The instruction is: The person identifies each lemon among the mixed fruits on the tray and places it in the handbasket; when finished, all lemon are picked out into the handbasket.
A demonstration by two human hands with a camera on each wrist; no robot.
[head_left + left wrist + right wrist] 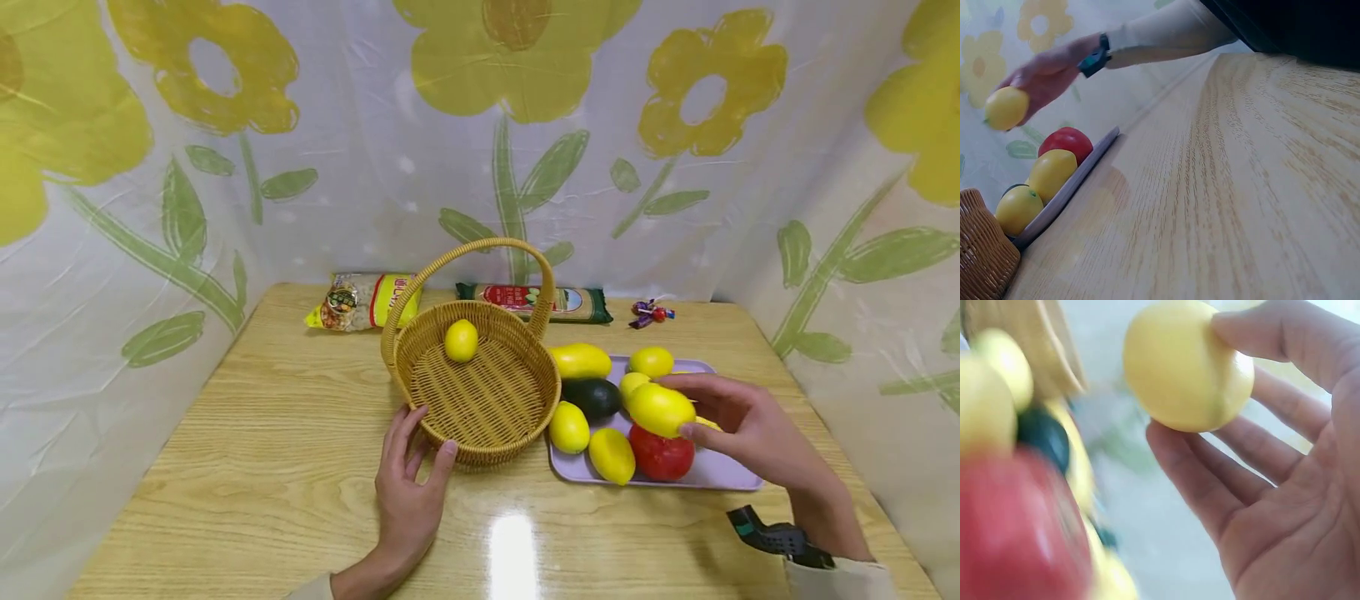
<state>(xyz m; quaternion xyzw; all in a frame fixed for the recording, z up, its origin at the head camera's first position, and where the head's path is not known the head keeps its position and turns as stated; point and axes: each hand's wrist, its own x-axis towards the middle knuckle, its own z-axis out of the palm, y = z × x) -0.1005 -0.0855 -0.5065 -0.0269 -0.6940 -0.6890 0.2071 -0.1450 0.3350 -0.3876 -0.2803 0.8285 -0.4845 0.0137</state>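
My right hand (750, 421) pinches a yellow lemon (660, 410) between thumb and fingertips, raised over the lilac tray (723, 475). A green tip shows on this lemon in the left wrist view. With fingers spread, my left hand (411, 492) touches the near left rim of the wicker basket (487, 454). One lemon (461, 341) lies inside the basket, towards its back. On the tray below my right hand are a red fruit (660, 454), a dark green avocado (592, 398) and several yellow fruits (612, 456), partly hidden by the hand.
Behind the basket lie a clear-and-yellow food bag (356, 302) and a green-and-red packet (581, 304). Small wrapped sweets (651, 313) lie at the back right. The basket's tall handle (487, 243) arches above it. A flowered curtain surrounds the wooden table (262, 450).
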